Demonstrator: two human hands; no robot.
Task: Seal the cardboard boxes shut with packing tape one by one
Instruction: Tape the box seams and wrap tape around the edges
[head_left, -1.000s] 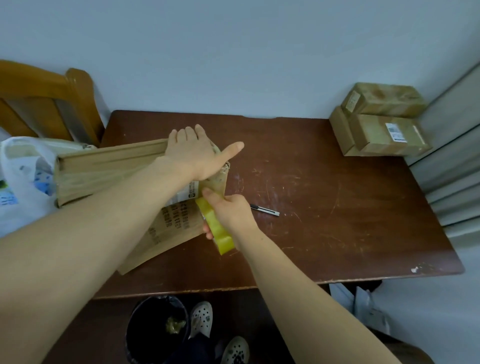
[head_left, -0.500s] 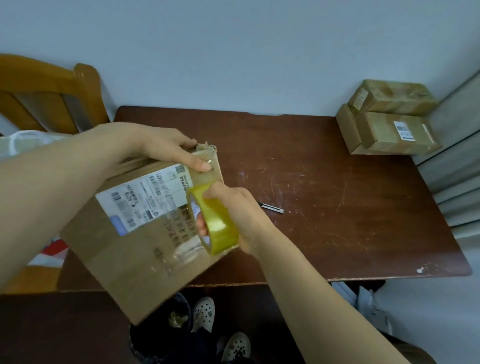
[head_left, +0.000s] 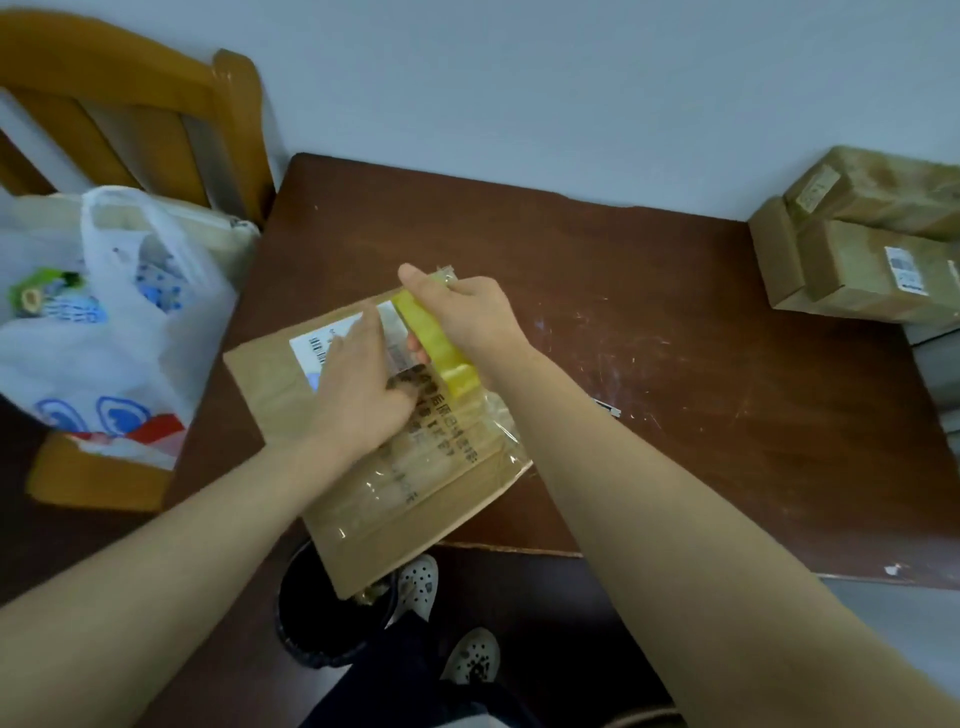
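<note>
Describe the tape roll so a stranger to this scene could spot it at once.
Start at the dark brown wooden table, then find the flat brown cardboard box overhanging its near edge. At the box's far end, the right hand grips a yellow roll of packing tape. It is the only bright yellow thing on the table; the cardboard around it is dull brown.

1. The table (head_left: 675, 322) lies bare from its middle to the right edge, giving open passage.
2. The box (head_left: 395, 519) fills the near left and overhangs the near edge.
3. Over it, the left hand (head_left: 358, 384) presses flat and the right hand (head_left: 467, 317) grips the tape (head_left: 436, 345).
4. The stacked boxes (head_left: 857, 260) block the far right corner.
5. A small tool (head_left: 608, 409) lies beside the right forearm.
6. A bag (head_left: 119, 338) crowds the left edge.
</note>
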